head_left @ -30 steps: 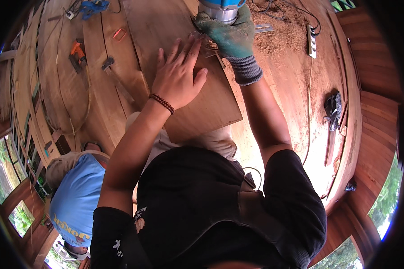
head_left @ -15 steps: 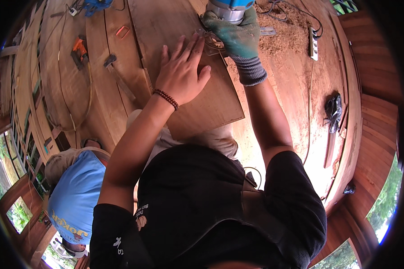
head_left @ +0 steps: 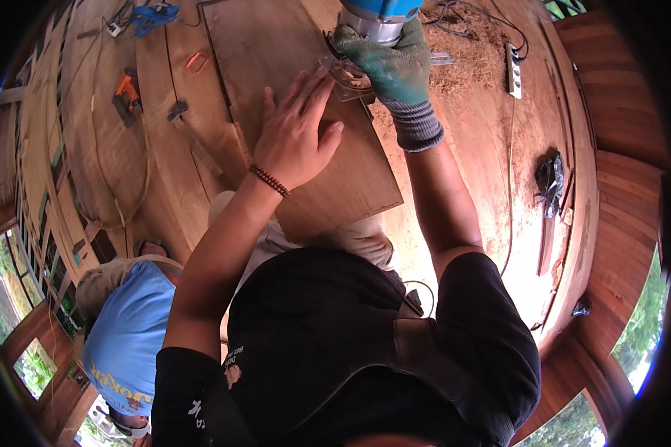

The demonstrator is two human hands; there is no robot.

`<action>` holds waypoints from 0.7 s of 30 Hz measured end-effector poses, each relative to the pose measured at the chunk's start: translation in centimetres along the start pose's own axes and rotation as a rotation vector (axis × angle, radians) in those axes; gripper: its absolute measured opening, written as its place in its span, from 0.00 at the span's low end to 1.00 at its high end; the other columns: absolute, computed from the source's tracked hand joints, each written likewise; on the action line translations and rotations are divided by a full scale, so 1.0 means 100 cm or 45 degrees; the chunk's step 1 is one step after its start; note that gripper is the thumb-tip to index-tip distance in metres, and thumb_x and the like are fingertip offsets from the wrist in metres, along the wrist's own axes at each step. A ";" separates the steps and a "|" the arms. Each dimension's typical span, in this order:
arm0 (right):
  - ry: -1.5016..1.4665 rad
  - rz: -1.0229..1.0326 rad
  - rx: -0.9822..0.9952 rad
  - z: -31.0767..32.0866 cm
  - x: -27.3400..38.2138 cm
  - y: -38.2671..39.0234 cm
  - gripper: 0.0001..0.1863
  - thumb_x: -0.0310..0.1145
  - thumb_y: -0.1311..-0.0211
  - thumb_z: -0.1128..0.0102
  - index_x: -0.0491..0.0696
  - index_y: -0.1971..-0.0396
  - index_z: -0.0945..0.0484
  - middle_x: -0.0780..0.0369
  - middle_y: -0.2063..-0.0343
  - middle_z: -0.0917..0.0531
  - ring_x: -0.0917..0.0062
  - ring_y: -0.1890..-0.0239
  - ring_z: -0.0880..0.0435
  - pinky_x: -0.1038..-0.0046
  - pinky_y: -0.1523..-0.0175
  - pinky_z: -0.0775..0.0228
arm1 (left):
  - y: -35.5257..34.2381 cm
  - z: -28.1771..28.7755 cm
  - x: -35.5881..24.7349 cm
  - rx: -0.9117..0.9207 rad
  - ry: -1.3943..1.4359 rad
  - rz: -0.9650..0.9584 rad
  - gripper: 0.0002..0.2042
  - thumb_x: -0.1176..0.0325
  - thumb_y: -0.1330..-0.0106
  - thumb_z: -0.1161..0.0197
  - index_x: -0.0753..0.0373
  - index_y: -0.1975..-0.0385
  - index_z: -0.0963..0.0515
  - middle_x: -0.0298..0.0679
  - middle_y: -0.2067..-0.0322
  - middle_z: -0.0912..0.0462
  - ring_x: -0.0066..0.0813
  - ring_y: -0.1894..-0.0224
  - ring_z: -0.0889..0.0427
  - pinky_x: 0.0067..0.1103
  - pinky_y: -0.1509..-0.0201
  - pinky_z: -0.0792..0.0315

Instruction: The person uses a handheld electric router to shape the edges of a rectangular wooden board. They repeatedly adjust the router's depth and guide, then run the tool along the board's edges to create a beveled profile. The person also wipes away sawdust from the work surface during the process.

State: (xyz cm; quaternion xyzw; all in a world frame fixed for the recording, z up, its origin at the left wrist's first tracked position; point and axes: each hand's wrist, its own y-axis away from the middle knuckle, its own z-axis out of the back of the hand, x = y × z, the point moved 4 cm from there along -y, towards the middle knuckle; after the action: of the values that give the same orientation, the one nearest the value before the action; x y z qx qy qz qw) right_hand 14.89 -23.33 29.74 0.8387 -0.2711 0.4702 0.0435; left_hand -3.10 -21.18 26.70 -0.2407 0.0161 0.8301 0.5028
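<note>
A blue and silver handheld router stands at the far end of my reach, its top cut off by the frame edge. My right hand, in a green-coated glove with a grey cuff, is closed round its metal collar. The router's clear base sits at the right edge of a wide brown wooden board, with wood chips showing in it. Bare, with a bead bracelet at the wrist, my left hand lies flat on the board, fingers spread, fingertips beside the base. The board's near end reaches over my lap.
Sawdust is heaped right of the router, near a white power strip and its cords. Left lie a hammer, an orange tool and a blue object. A person in a blue shirt crouches at my left. A black plastic bag lies right.
The whole view has shifted slightly. Both hands and the router keep nearly the same place on the board, and a little more of the clear base shows beside my left fingertips.
</note>
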 end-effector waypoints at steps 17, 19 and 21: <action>0.109 0.025 -0.069 0.002 -0.006 0.001 0.32 0.24 0.47 0.20 0.46 0.43 0.27 0.65 0.57 0.16 0.83 0.56 0.17 0.78 0.53 0.21 | 0.000 -0.003 0.004 0.001 0.030 -0.019 0.32 0.65 0.32 0.35 0.57 0.27 0.36 0.44 0.27 0.33 0.48 0.24 0.35 0.60 0.27 0.48; 0.192 0.025 -0.115 0.003 -0.005 0.001 0.31 0.25 0.47 0.20 0.46 0.44 0.26 0.66 0.57 0.16 0.84 0.56 0.17 0.78 0.53 0.21 | 0.000 -0.002 0.005 -0.001 0.049 -0.022 0.33 0.62 0.33 0.35 0.57 0.28 0.36 0.44 0.27 0.33 0.50 0.25 0.35 0.64 0.27 0.49; 0.334 0.043 -0.142 0.003 -0.003 0.001 0.30 0.26 0.48 0.19 0.46 0.46 0.25 0.66 0.57 0.16 0.84 0.56 0.18 0.78 0.53 0.22 | -0.001 -0.002 0.006 -0.006 0.063 -0.023 0.33 0.61 0.33 0.35 0.57 0.28 0.36 0.44 0.27 0.33 0.51 0.25 0.35 0.66 0.27 0.50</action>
State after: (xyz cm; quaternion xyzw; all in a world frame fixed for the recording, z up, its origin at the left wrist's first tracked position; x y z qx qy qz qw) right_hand 14.97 -23.37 29.32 0.7617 -0.3030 0.5606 0.1173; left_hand -3.13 -20.71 26.29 -0.2625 0.0242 0.8192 0.5092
